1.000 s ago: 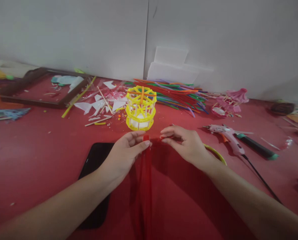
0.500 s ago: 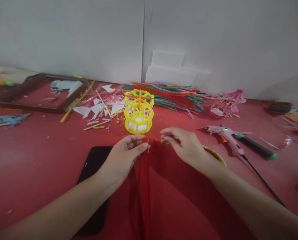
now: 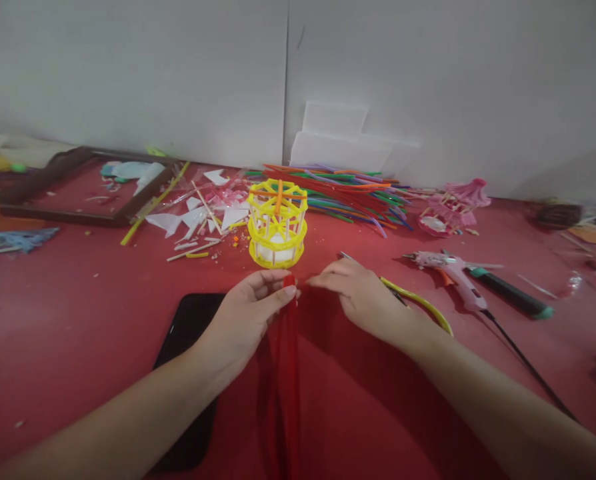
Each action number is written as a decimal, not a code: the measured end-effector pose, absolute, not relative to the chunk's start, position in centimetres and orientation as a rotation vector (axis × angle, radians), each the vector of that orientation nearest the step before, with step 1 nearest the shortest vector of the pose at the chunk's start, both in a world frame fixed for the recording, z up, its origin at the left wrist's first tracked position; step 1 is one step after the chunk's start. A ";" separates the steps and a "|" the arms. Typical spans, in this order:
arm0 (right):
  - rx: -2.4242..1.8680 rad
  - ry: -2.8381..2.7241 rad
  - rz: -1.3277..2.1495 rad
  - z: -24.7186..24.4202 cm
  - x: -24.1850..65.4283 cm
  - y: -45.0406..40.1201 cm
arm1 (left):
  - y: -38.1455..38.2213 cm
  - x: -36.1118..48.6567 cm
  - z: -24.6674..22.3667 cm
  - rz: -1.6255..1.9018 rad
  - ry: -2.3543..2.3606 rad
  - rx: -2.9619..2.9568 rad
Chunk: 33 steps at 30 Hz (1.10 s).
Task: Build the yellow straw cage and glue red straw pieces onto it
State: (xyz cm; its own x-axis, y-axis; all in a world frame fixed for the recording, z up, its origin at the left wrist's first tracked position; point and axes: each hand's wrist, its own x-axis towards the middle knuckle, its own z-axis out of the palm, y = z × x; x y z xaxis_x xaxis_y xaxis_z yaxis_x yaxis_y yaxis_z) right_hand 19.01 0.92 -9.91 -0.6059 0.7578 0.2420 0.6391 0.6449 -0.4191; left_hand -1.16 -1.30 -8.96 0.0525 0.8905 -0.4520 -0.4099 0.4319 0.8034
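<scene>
My left hand (image 3: 258, 303) is pinched, thumb on top, around the upper end of some red pipe cleaners (image 3: 291, 373), whose strands hang down toward the bottom edge. My right hand (image 3: 361, 293) is just to the right, fingers stretched toward the left fingertips with a small gap; its thumb is mostly hidden and I see nothing held. Partly under that hand lies a tool with a yellow handle (image 3: 428, 307), its metal tip poking out beyond the fingers. Directly behind both hands stands a yellow pipe-cleaner frame (image 3: 277, 257) with small sticks as posts and something white inside.
A black phone-like slab (image 3: 185, 400) lies beneath my left forearm. Right: a pink glue gun (image 3: 451, 270) with its cord and a dark green-tipped handle (image 3: 513, 293). Behind: a pile of coloured pipe cleaners (image 3: 338, 193), a pink model (image 3: 453, 207), paper scraps (image 3: 193, 213), a brown frame (image 3: 73, 215).
My right hand has moved slightly left and down toward the left fingertips, uncovering more of the yellow-handled tool. My left hand keeps its hold on the red pipe cleaners.
</scene>
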 end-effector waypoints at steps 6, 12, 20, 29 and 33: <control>-1.101 -2.549 0.314 -10.1 18.8 0.8 | -1.3 -1.3 -9.0 1.072 1.095 0.551; -1.106 -2.578 0.288 -9.8 19.2 0.8 | -1.3 -1.2 -9.0 1.069 1.092 0.538; -1.193 -2.549 0.380 -9.5 19.7 0.8 | -1.4 -1.2 -8.8 1.070 1.092 0.524; -1.090 -2.613 0.309 -9.2 19.2 0.5 | -1.3 -1.2 -8.9 1.076 1.068 0.521; -1.105 -2.575 0.362 -8.9 19.3 0.4 | -1.3 -1.3 -8.9 1.069 1.061 0.524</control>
